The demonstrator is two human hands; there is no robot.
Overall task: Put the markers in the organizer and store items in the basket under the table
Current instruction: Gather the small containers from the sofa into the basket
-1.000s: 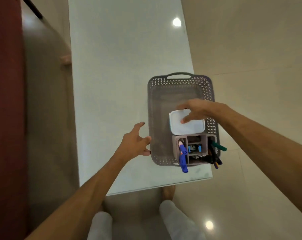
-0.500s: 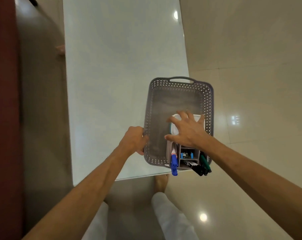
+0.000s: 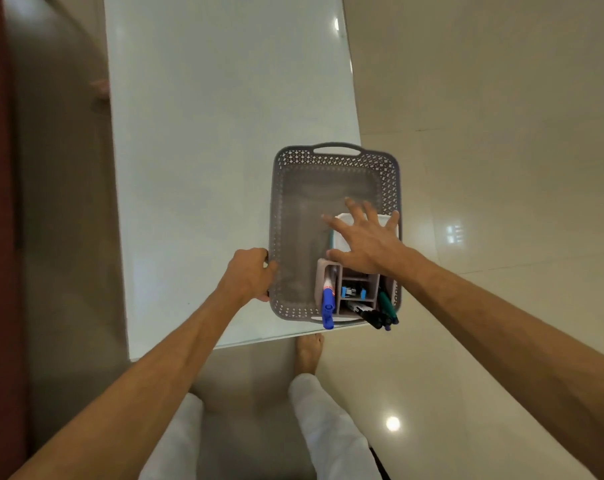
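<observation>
A grey perforated basket (image 3: 293,188) stands at the near right corner of the pale table (image 3: 207,133). Inside it, at the near end, sits a grey organizer (image 3: 357,287) holding a blue marker (image 3: 327,303), a green marker (image 3: 386,302) and black markers (image 3: 369,315) that stick out over the rim. Behind the organizer lies a white box (image 3: 342,226). My left hand (image 3: 248,273) grips the basket's left rim. My right hand (image 3: 364,237) is spread flat, fingers apart, over the white box and the organizer's far edge, covering most of the box.
The table's near edge and right edge run close beside the basket. Glossy beige floor lies to the right, and my foot (image 3: 309,351) and white trouser legs show below the table's edge. A dark red wall runs along the far left.
My left hand reached the basket's left rim and closed on it. My right hand shifted from the box's far edge to lying spread over the box and organizer.
</observation>
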